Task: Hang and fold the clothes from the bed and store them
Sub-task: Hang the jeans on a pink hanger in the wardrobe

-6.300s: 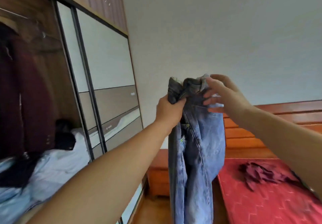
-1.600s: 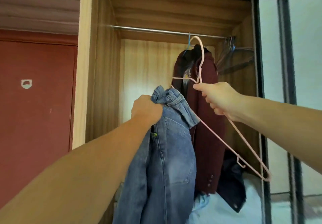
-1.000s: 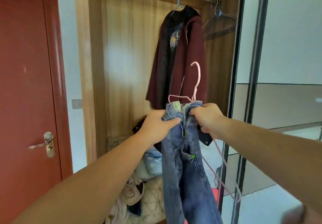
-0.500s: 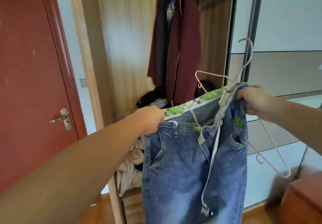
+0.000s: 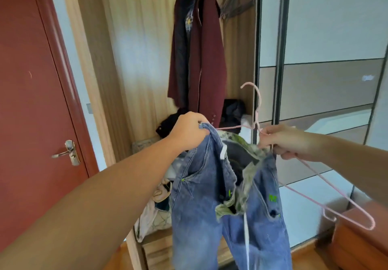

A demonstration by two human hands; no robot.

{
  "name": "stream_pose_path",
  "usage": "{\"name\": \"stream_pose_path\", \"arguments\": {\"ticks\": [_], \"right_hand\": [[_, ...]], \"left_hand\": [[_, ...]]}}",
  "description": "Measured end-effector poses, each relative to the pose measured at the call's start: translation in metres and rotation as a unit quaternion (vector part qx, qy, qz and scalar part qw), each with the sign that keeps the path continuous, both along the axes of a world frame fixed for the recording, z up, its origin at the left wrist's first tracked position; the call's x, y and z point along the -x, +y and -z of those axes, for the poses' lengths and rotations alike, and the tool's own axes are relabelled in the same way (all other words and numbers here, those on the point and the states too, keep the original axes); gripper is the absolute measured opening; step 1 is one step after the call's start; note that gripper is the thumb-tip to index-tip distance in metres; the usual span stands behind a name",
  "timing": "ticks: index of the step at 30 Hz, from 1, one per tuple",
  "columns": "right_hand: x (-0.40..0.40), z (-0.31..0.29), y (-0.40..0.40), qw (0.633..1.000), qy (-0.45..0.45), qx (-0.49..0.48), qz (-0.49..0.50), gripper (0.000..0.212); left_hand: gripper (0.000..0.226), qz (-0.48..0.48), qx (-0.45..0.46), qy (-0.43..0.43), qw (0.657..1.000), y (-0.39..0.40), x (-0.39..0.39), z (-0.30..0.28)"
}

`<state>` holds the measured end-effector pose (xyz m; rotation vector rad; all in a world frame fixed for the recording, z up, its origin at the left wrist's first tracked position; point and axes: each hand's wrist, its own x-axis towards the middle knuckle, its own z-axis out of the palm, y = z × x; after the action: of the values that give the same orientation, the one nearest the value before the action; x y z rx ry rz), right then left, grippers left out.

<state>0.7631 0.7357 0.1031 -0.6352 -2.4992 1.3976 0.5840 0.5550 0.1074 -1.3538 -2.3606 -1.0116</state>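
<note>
A pair of blue jeans (image 5: pixel 201 211) hangs in front of me with its waistband open, showing a green patterned lining. My left hand (image 5: pixel 189 132) grips the left side of the waistband. My right hand (image 5: pixel 281 140) holds the right side of the waistband together with a pink wire hanger (image 5: pixel 327 196). The hanger's hook points up and its long arm slants down to the right, outside the jeans.
The open wardrobe (image 5: pixel 134 60) stands ahead with a maroon coat (image 5: pixel 201 55) on the rail and a heap of clothes (image 5: pixel 155 204) at the bottom. A red door (image 5: pixel 31 101) is at left, sliding wardrobe panels (image 5: pixel 327 81) at right, and a wooden nightstand (image 5: pixel 361 240) at lower right.
The waistband was stretched wide half a second ago; my hands have come closer and it now sags open. The hanger's hook has swung upright near my right hand.
</note>
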Motion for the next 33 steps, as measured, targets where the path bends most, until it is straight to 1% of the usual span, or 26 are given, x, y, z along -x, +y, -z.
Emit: {"name": "stream_pose_path", "arguments": {"ticks": [1, 2, 3, 4, 6, 7, 9, 10, 11, 13, 16, 19, 22, 24, 26, 27, 29, 31, 33], "right_hand": [[0.003, 0.001, 0.000, 0.999, 0.022, -0.020, 0.033, 0.030], [0.006, 0.003, -0.001, 0.996, 0.043, -0.041, 0.070, 0.052], [0.008, 0.003, -0.002, 0.992, 0.060, -0.053, 0.098, 0.069], [0.011, 0.003, -0.005, 0.990, 0.071, -0.054, 0.110, 0.072], [0.016, 0.004, -0.015, 0.989, 0.075, -0.047, 0.118, 0.058], [0.019, 0.005, -0.019, 0.987, 0.079, -0.062, 0.128, 0.054], [0.025, 0.004, -0.026, 0.973, 0.103, -0.126, 0.164, 0.048], [0.026, 0.004, -0.028, 0.965, 0.121, -0.144, 0.181, 0.047], [0.027, 0.003, -0.028, 0.961, 0.139, -0.142, 0.194, 0.045], [0.028, 0.003, -0.021, 0.960, 0.167, -0.098, 0.201, 0.040], [0.024, 0.001, -0.007, 0.961, 0.206, 0.003, 0.184, 0.032], [0.017, 0.001, -0.001, 0.958, 0.233, 0.091, 0.141, 0.036], [0.018, 0.004, -0.004, 0.945, 0.255, 0.168, 0.118, 0.039], [0.022, 0.010, -0.008, 0.944, 0.254, 0.174, 0.114, 0.046], [0.027, 0.014, -0.011, 0.945, 0.257, 0.169, 0.108, 0.051], [0.028, 0.015, -0.012, 0.941, 0.266, 0.180, 0.105, 0.053], [0.031, 0.006, -0.016, 0.920, 0.299, 0.229, 0.104, 0.051], [0.035, -0.008, -0.021, 0.893, 0.339, 0.273, 0.110, 0.052], [0.039, -0.023, -0.028, 0.874, 0.374, 0.286, 0.123, 0.057]], "left_hand": [[0.012, 0.008, 0.000, -0.006, 1.000, 0.000, 0.000, 0.002], [0.013, 0.014, 0.003, -0.006, 1.000, 0.000, 0.000, 0.004], [0.014, 0.019, 0.008, -0.001, 1.000, -0.001, 0.000, 0.006], [0.014, 0.022, 0.015, 0.007, 1.000, 0.000, 0.000, 0.007], [0.014, 0.031, 0.032, 0.015, 0.999, 0.000, -0.001, 0.010], [0.013, 0.038, 0.042, 0.018, 0.998, 0.000, -0.001, 0.012], [0.010, 0.047, 0.065, 0.031, 0.996, -0.001, -0.002, 0.015], [0.010, 0.047, 0.076, 0.040, 0.995, -0.002, -0.001, 0.017], [0.010, 0.045, 0.086, 0.045, 0.994, -0.003, 0.000, 0.019], [0.011, 0.028, 0.098, 0.041, 0.994, -0.006, 0.005, 0.022], [0.011, 0.002, 0.095, 0.030, 0.995, -0.012, 0.014, 0.026], [0.007, -0.015, 0.090, 0.022, 0.996, -0.019, 0.020, 0.025], [0.009, -0.019, 0.075, 0.033, 0.996, -0.020, 0.022, 0.020], [0.012, -0.016, 0.052, 0.037, 0.998, -0.020, 0.020, 0.017], [0.006, -0.013, 0.028, 0.035, 0.999, -0.020, 0.019, 0.015], [0.003, -0.013, 0.016, 0.031, 0.999, -0.020, 0.020, 0.013], [0.003, -0.003, -0.003, 0.016, 1.000, -0.022, 0.021, 0.009], [0.004, 0.015, 0.004, 0.011, 1.000, -0.024, 0.021, 0.005], [0.005, 0.029, 0.028, 0.015, 0.999, -0.024, 0.016, 0.004]]}}
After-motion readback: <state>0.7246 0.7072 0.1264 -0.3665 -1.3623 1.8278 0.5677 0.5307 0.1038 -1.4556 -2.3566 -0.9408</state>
